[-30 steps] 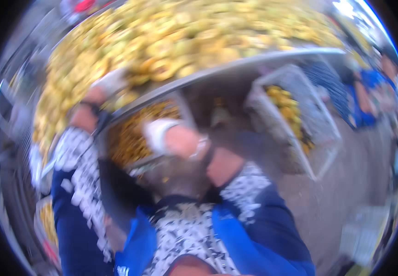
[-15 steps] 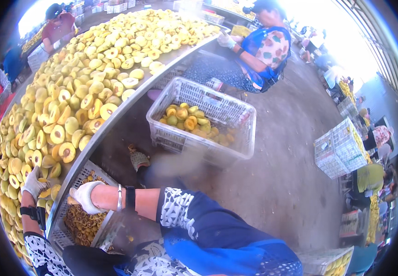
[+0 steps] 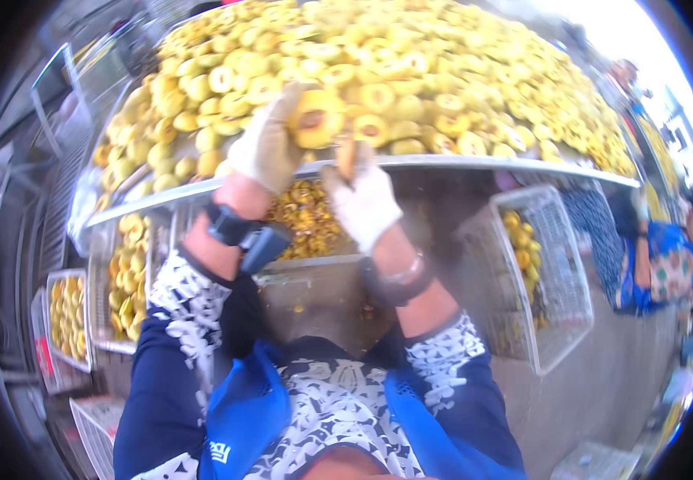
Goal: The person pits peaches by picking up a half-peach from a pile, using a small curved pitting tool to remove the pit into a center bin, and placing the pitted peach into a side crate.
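Observation:
My left hand [image 3: 270,148], in a pale glove, is closed on a halved yellow peach [image 3: 314,120] with its cut face and reddish-brown centre showing. Close beside it, my gloved right hand [image 3: 361,200] grips a short tan, stick-like thing [image 3: 346,156] that points up toward the peach half; blur hides its exact kind. Both hands are over the near metal edge [image 3: 450,162] of a table heaped with peach halves [image 3: 410,80]. Below and between them lie small brown-yellow scraps [image 3: 306,220] in a crate partly hidden by my arms.
To the left stand a crate [image 3: 112,346] of peach halves and a smaller one [image 3: 57,276] beyond it. A white plastic crate [image 3: 564,276] holding some fruit is on the floor at right. Past it is another person in a blue patterned garment [image 3: 662,264].
My view has swung left to face the table. My left hand has lifted a peach half from the heap, and my right hand has come up beside it from over the scrap crate.

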The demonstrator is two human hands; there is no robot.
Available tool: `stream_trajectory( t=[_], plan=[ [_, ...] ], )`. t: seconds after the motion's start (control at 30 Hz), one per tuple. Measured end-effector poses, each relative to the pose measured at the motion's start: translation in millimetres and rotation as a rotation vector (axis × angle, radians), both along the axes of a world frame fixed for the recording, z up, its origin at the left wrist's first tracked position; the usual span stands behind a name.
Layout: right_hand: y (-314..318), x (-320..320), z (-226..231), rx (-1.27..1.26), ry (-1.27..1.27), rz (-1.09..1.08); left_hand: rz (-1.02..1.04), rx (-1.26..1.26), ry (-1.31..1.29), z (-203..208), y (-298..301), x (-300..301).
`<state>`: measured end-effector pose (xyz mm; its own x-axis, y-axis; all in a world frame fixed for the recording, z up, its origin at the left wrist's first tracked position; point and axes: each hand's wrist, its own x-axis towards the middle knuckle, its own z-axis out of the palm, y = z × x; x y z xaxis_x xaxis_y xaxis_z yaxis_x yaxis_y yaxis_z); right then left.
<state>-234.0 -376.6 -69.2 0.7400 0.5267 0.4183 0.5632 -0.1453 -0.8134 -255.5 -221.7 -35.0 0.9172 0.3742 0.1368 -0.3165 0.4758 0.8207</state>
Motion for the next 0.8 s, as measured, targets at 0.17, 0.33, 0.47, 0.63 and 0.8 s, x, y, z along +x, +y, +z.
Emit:
stream_trajectory(
  t=[0.17,0.33,0.47,0.63,0.8],
  plan=[
    [12,-3,-22,0.049,-0.307,0.001,0.074,-0.256,-0.059,-4,-16,-21],
    [16,-11,-16,-0.007,-0.129,0.045,0.185,-0.244,-0.077,-14,-19,-23],
    [22,-9,-19,-0.104,-0.241,0.033,0.203,-0.209,-0.089,-22,-18,-22],
    [31,-13,-10,-0.267,0.034,0.04,0.298,-0.111,-0.067,-31,-12,-21],
    [34,-17,-15,-0.349,-0.068,0.048,0.357,-0.008,-0.034,-33,-11,-24]
  ],
)
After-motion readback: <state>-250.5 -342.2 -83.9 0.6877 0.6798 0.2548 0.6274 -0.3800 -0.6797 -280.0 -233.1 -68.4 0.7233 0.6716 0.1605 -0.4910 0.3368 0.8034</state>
